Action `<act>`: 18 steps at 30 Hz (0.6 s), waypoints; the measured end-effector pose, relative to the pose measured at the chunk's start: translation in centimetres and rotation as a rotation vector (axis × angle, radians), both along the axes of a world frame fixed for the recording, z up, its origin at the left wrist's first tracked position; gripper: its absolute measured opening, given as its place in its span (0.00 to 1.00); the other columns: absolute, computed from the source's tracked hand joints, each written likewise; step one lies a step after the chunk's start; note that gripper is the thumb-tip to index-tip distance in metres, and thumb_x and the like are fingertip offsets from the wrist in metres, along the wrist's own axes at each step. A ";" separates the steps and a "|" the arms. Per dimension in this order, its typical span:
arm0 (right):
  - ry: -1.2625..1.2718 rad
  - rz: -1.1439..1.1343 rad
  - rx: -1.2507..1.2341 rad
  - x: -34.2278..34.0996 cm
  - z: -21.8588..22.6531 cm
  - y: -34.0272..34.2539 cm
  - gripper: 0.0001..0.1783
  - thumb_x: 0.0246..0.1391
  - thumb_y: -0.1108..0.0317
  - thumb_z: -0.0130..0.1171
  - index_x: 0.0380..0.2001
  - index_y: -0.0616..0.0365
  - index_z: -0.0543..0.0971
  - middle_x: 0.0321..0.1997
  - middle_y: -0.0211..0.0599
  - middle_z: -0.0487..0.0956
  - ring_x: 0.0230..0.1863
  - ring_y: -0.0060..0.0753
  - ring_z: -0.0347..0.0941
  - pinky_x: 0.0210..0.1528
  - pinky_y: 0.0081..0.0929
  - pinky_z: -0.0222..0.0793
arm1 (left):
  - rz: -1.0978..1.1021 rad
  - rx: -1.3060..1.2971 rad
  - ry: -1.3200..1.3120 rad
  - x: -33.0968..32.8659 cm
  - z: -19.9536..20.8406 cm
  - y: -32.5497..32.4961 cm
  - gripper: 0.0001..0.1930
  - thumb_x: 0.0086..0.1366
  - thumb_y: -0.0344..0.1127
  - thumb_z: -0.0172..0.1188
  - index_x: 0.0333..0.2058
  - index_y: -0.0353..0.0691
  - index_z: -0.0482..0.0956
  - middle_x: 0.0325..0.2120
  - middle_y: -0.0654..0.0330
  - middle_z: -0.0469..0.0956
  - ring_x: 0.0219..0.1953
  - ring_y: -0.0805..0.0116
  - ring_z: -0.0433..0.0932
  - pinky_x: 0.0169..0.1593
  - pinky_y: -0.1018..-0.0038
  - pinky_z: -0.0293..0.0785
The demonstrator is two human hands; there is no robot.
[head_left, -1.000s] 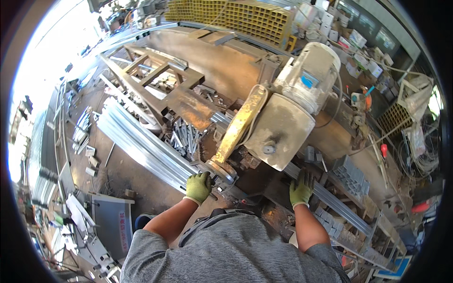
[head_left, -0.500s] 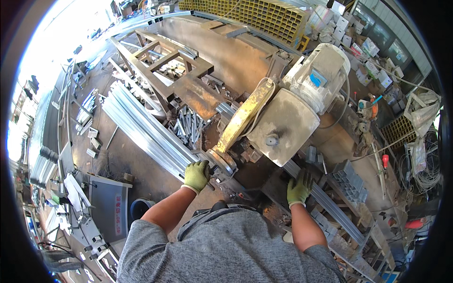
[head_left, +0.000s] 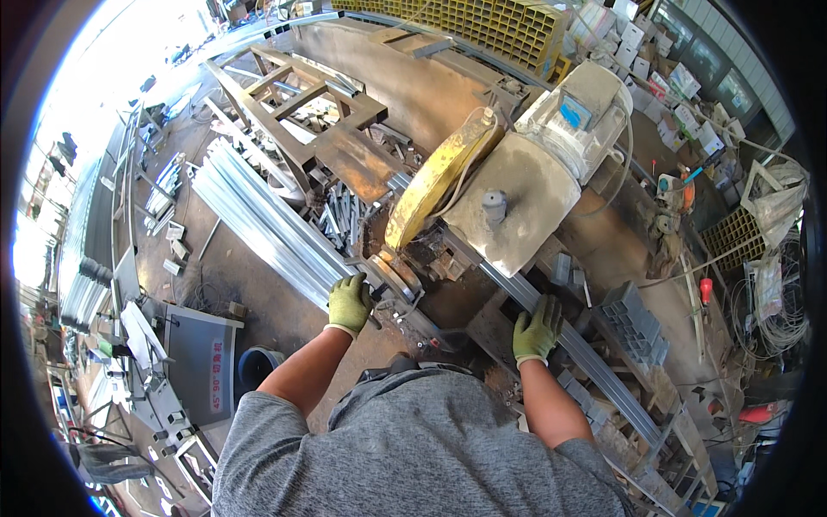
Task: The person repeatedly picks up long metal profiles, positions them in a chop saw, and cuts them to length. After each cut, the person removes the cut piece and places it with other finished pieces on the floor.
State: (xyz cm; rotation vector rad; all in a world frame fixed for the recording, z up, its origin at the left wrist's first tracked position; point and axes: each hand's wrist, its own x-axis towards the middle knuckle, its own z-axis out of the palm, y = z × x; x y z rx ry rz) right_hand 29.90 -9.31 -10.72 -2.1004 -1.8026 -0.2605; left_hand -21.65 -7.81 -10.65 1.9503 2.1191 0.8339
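Grey tubes (head_left: 607, 377) run out to the right from beneath the saw (head_left: 439, 177), parallel to the bench's near edge. My right hand (head_left: 537, 330) lies palm down on them, fingers stretched, not closed round them. My left hand (head_left: 350, 303) is curled beside the round clamp (head_left: 396, 274), where a dark handle (head_left: 375, 322) pokes out under the glove; I cannot tell whether I grip it. Over the clamp rises the saw's yellow guard, with the dusty motor (head_left: 577, 116) behind it to the right. A stack of short tubes (head_left: 636, 323) sits just beyond the long ones, toward the near edge of the bench (head_left: 413, 95). To my left a shiny bundle (head_left: 258, 228) slants toward my left glove. Farther out, a blue bucket (head_left: 256, 368) stands by a grey panel (head_left: 196, 353), and yellow tubes (head_left: 465, 34) are stacked beyond the bench's far edge.
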 end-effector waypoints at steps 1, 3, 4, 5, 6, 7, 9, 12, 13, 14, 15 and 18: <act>0.012 -0.022 -0.045 0.0 0.0 0.0 0.46 0.78 0.49 0.65 0.91 0.57 0.71 0.96 0.57 0.71 0.97 0.69 0.62 0.97 0.68 0.54 | 0.024 -0.012 -0.035 0.4 -0.2 -0.3 0.20 0.80 0.36 0.69 0.66 0.41 0.90 0.60 0.42 0.92 0.67 0.31 0.86 0.73 0.38 0.80; 0.000 0.006 -0.003 0.1 0.1 0.1 0.46 0.78 0.50 0.65 0.92 0.57 0.71 0.96 0.57 0.70 0.97 0.68 0.61 0.97 0.68 0.54 | 0.040 0.063 -0.030 1.2 -0.6 -0.9 0.22 0.78 0.35 0.70 0.68 0.41 0.89 0.64 0.42 0.90 0.72 0.30 0.82 0.78 0.37 0.76; 0.021 -0.019 -0.053 0.1 0.1 0.0 0.46 0.78 0.50 0.65 0.92 0.57 0.71 0.96 0.57 0.70 0.97 0.68 0.61 0.97 0.68 0.54 | 0.060 0.089 -0.034 1.6 -0.9 -1.2 0.23 0.78 0.34 0.71 0.69 0.41 0.88 0.66 0.43 0.89 0.74 0.29 0.80 0.80 0.36 0.74; 0.000 0.010 0.004 0.1 0.1 0.1 0.45 0.78 0.50 0.64 0.91 0.56 0.72 0.96 0.56 0.71 0.96 0.69 0.62 0.96 0.69 0.55 | 0.091 0.023 -0.063 2.1 -1.1 -1.4 0.26 0.76 0.32 0.71 0.71 0.40 0.87 0.71 0.43 0.86 0.79 0.27 0.75 0.85 0.35 0.68; -0.002 0.009 0.012 0.1 0.1 0.1 0.45 0.78 0.50 0.64 0.91 0.56 0.72 0.96 0.55 0.71 0.96 0.70 0.63 0.95 0.70 0.57 | 0.100 0.121 -0.065 2.5 -1.2 -1.6 0.26 0.76 0.32 0.71 0.71 0.40 0.86 0.71 0.43 0.86 0.80 0.27 0.75 0.85 0.35 0.68; 0.019 -0.019 -0.037 0.0 0.1 0.1 0.44 0.78 0.50 0.64 0.90 0.55 0.73 0.96 0.55 0.71 0.95 0.70 0.65 0.95 0.72 0.58 | 0.124 0.141 -0.066 2.9 -1.3 -1.8 0.27 0.76 0.32 0.71 0.72 0.40 0.86 0.72 0.42 0.86 0.80 0.26 0.74 0.85 0.35 0.68; 0.003 0.005 0.005 -0.1 0.1 0.1 0.44 0.79 0.50 0.63 0.91 0.55 0.73 0.96 0.55 0.71 0.96 0.70 0.64 0.95 0.72 0.58 | 0.164 0.124 -0.107 3.5 -1.3 -1.9 0.28 0.76 0.33 0.72 0.73 0.38 0.86 0.72 0.41 0.86 0.81 0.25 0.74 0.85 0.35 0.68; -0.002 -0.005 -0.024 -0.3 0.1 0.0 0.46 0.78 0.50 0.64 0.92 0.56 0.71 0.97 0.56 0.70 0.96 0.71 0.62 0.96 0.69 0.55 | 0.242 0.118 -0.133 4.1 -1.3 -1.3 0.27 0.77 0.34 0.72 0.72 0.37 0.86 0.72 0.39 0.86 0.80 0.24 0.74 0.85 0.35 0.68; 0.009 -0.022 -0.054 -0.5 0.1 0.1 0.47 0.78 0.50 0.65 0.93 0.56 0.70 0.97 0.57 0.70 0.96 0.71 0.61 0.97 0.68 0.54 | 0.275 0.119 -0.134 3.8 -1.5 -0.7 0.27 0.78 0.35 0.72 0.72 0.36 0.86 0.71 0.39 0.87 0.79 0.26 0.76 0.85 0.39 0.71; -0.008 -0.012 -0.046 -0.6 0.1 0.1 0.46 0.78 0.50 0.64 0.92 0.56 0.71 0.97 0.57 0.69 0.97 0.71 0.61 0.97 0.69 0.54 | 0.313 0.053 -0.192 3.4 -1.7 0.0 0.26 0.79 0.36 0.72 0.72 0.35 0.86 0.70 0.38 0.87 0.79 0.27 0.78 0.84 0.40 0.73; -0.011 -0.012 -0.057 -0.7 0.1 0.1 0.46 0.79 0.49 0.64 0.92 0.55 0.71 0.97 0.56 0.69 0.97 0.70 0.61 0.97 0.69 0.54 | 0.349 0.008 -0.252 2.6 -2.2 0.7 0.26 0.81 0.37 0.71 0.73 0.35 0.87 0.70 0.38 0.88 0.78 0.28 0.79 0.83 0.41 0.74; -0.029 -0.019 -0.056 -0.9 0.3 0.6 0.46 0.79 0.48 0.64 0.92 0.54 0.72 0.97 0.56 0.68 0.97 0.70 0.61 0.97 0.70 0.54 | 0.526 -0.210 -0.637 -1.2 -4.3 4.5 0.29 0.92 0.50 0.63 0.74 0.29 0.86 0.68 0.32 0.90 0.70 0.30 0.89 0.77 0.47 0.81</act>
